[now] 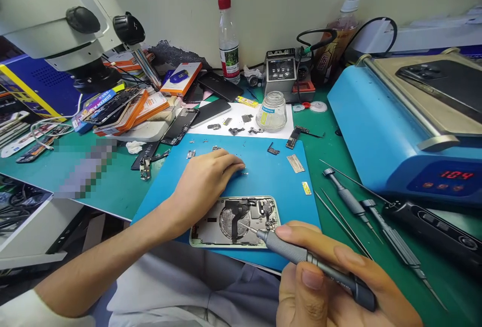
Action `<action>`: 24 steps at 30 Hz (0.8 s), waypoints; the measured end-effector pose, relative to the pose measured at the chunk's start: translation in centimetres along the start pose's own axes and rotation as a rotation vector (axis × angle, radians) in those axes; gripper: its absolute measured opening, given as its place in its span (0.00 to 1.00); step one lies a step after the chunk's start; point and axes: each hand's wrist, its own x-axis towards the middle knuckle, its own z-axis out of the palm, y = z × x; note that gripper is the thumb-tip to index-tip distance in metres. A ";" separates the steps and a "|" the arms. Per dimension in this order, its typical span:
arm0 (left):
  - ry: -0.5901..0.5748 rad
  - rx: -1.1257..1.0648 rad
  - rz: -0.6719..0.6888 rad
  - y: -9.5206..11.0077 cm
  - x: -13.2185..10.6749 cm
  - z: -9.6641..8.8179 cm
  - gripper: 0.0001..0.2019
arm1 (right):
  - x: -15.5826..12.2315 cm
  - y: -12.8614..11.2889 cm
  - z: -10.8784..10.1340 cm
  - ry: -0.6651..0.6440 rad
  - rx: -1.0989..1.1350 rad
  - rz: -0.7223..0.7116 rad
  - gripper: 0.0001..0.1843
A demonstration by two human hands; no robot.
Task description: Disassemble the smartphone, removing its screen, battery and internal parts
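My right hand (339, 277) grips a grey precision screwdriver (286, 249). Its thin tip points left, over the opened phone housing (209, 234) in front of me. Inside that housing, a round metallic patch (226, 221) and a black flex cable (235, 224) show. My left hand (211, 176) rests on the blue mat (165, 186) just beyond the housing, fingers pressed together and pointing right. Tiny bright parts lie at its fingertips; whatever it pinches is hidden. Beyond it, small phone parts are scattered, including a metal bracket (191, 154) and a dark bracket (273, 149).
On the right are two more screwdrivers (346, 194), tweezers (344, 224), a black pen-like tool (439, 231) and a blue heating plate (361, 126) reading 104. A glass jar (271, 113) and a soldering station (280, 73) stand behind. A microscope (90, 30) overhangs the left.
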 end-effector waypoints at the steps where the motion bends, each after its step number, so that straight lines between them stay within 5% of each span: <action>1: 0.003 0.004 0.000 0.0 0.0 0.0 0.09 | 0.0 0.0 -0.1 0.000 0.005 0.003 0.14; 11: -0.125 0.054 0.065 -0.5 -0.1 -1.1 0.22 | 0.2 0.4 0.8 0.064 0.030 -0.031 0.25; 14: -0.046 -0.034 0.042 -0.6 -1.8 -2.5 0.16 | 0.6 0.5 1.2 0.148 -0.003 0.013 0.26; 16: -0.092 -0.078 0.072 -0.6 -4.2 -3.5 0.14 | 0.9 0.5 1.2 0.169 0.051 0.106 0.28; 19: -0.237 -0.001 0.207 -0.5 -8.0 -4.5 0.31 | 1.7 0.4 0.8 0.099 0.127 0.239 0.25; 24: -0.213 0.003 0.229 -0.3 -9.2 -4.4 0.19 | 2.8 -0.3 1.4 -0.109 -0.064 0.205 0.23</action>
